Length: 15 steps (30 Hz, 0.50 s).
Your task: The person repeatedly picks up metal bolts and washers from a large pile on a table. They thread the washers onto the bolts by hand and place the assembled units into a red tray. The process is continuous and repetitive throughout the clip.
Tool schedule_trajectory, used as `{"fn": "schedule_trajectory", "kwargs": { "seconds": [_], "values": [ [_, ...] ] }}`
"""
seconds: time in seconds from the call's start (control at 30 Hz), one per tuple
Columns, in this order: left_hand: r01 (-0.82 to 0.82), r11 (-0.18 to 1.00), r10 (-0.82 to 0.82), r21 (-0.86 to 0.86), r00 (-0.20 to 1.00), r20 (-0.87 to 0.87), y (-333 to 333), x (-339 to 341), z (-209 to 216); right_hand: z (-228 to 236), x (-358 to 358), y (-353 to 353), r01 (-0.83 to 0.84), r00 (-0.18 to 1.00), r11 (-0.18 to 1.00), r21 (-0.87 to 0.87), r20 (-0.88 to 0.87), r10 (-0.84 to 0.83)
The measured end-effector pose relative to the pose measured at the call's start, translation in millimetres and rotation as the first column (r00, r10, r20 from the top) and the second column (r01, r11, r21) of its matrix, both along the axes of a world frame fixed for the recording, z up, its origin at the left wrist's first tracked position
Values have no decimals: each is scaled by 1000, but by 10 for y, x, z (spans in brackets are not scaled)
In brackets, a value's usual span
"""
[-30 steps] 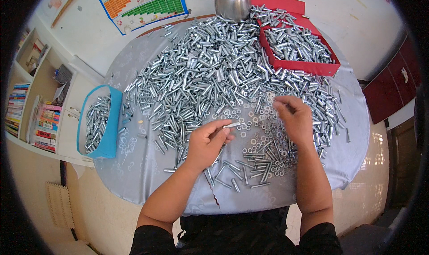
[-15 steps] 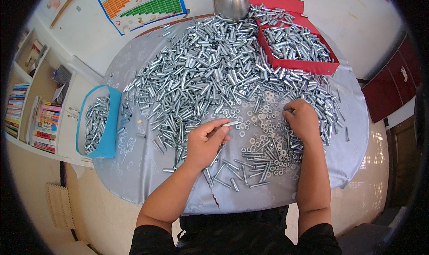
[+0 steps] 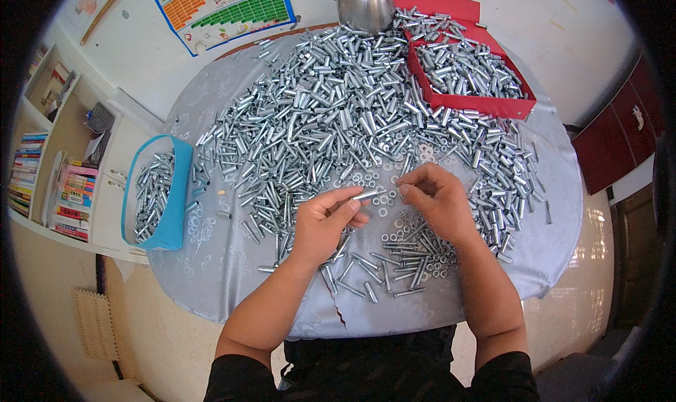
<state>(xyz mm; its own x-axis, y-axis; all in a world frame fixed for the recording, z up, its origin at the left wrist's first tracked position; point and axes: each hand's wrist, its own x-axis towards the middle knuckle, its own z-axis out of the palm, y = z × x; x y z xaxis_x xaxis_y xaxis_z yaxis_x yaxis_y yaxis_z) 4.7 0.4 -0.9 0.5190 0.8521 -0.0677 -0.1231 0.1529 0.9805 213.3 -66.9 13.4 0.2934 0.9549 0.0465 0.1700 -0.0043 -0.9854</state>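
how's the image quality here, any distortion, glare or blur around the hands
Head view: strong fisheye, the table edge bows and black corners ring the frame; bright even daylight glints off the metal sleeves; left hand, its held sleeve and right hand look sharp, with only soft shadows beneath.

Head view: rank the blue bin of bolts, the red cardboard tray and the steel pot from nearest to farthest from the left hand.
1. Blue bin of bolts, at the table's left edge.
2. Red cardboard tray, far right.
3. Steel pot, at the far edge.
Measured from the left hand.

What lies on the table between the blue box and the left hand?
In the head view, loose metal sleeves lie scattered on the grey cloth between the blue box and the left hand.
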Motion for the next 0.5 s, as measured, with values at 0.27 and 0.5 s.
{"fn": "schedule_trajectory", "kwargs": {
  "seconds": [0.27,0.5],
  "values": [
    [23,1000,-23,6,1000,-4,-6,-8,-6,-114,-113,40,-144,958,990,17,-249,143],
    [82,997,-81,8,996,-25,-16,-16,-1,-64,-137,21,-172,953,985,-7,-256,165]
  ]
}}
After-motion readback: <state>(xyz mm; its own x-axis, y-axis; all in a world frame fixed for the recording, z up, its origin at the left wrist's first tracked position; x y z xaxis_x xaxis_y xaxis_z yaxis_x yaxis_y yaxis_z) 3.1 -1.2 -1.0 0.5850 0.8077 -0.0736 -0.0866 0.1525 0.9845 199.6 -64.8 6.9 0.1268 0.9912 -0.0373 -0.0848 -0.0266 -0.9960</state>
